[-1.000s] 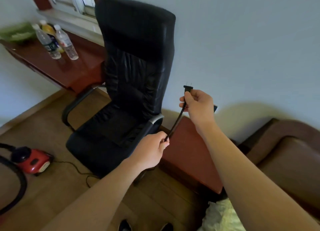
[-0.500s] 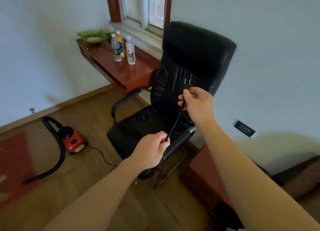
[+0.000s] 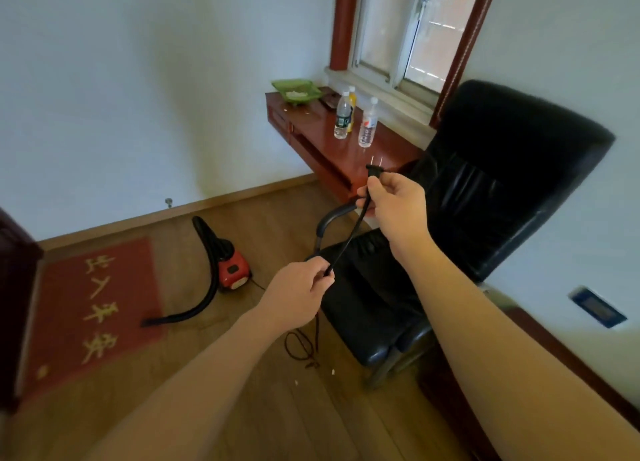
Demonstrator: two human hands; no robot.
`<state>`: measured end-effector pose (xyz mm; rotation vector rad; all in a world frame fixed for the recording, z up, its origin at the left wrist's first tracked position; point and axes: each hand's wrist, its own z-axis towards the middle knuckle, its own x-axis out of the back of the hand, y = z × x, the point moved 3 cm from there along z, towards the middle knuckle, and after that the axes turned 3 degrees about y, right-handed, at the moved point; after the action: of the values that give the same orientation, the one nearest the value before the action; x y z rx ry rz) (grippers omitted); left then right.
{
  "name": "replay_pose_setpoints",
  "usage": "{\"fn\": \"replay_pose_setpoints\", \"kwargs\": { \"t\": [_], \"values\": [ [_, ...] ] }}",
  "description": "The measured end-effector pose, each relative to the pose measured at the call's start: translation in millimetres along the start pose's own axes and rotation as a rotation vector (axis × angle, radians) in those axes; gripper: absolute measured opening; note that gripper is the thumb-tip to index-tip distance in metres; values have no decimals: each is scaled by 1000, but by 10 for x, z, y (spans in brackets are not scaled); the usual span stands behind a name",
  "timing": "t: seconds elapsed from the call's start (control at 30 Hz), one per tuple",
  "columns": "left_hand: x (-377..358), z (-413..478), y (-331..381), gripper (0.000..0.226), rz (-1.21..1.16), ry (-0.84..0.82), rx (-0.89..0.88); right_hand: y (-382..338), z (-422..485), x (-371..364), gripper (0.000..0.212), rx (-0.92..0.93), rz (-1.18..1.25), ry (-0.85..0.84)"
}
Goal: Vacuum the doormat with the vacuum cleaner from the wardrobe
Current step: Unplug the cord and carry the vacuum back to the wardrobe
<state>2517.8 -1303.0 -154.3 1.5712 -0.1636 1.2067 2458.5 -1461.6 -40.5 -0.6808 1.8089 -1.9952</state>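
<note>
A small red vacuum cleaner (image 3: 233, 272) sits on the wooden floor with its black hose (image 3: 201, 280) curving left toward the red doormat (image 3: 90, 308) with gold characters. My right hand (image 3: 394, 206) pinches the black power plug (image 3: 374, 170), prongs pointing up. My left hand (image 3: 299, 296) grips the black cord (image 3: 346, 242) a short way below, so the cord runs taut between both hands. More cord (image 3: 304, 348) lies looped on the floor under my left hand.
A black office chair (image 3: 485, 211) stands just right of my hands. A red-brown desk (image 3: 332, 149) under the window holds bottles (image 3: 343, 118) and a green tray (image 3: 294, 90). A blue wall socket (image 3: 597, 307) is low at the right. A dark wardrobe edge (image 3: 14, 287) is at far left.
My view has swung left, so the doormat and whole vacuum cleaner have come into sight and the wall socket has shifted to the right edge. Both hands keep the same grip on plug and cord.
</note>
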Motion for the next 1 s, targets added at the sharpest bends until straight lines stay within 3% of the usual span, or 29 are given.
{"fn": "replay_pose_setpoints", "kwargs": {
  "t": [0.2,0.3,0.53,1.0],
  "values": [
    [592,-297,-510,10,10,94,89,-214,-236,-878,11,63,28,-130],
    [813,-402,-711,11,-2,150,127,-293,-286,-1242,19,87,32,-195],
    [1191,-479,-1162,8,-4,218,238,-268,-166,-1982,15,114,-4,-318],
    [1599,741,-1973,14,17,283,348,-128,1198,-3101,13,42,67,-450]
  ]
}}
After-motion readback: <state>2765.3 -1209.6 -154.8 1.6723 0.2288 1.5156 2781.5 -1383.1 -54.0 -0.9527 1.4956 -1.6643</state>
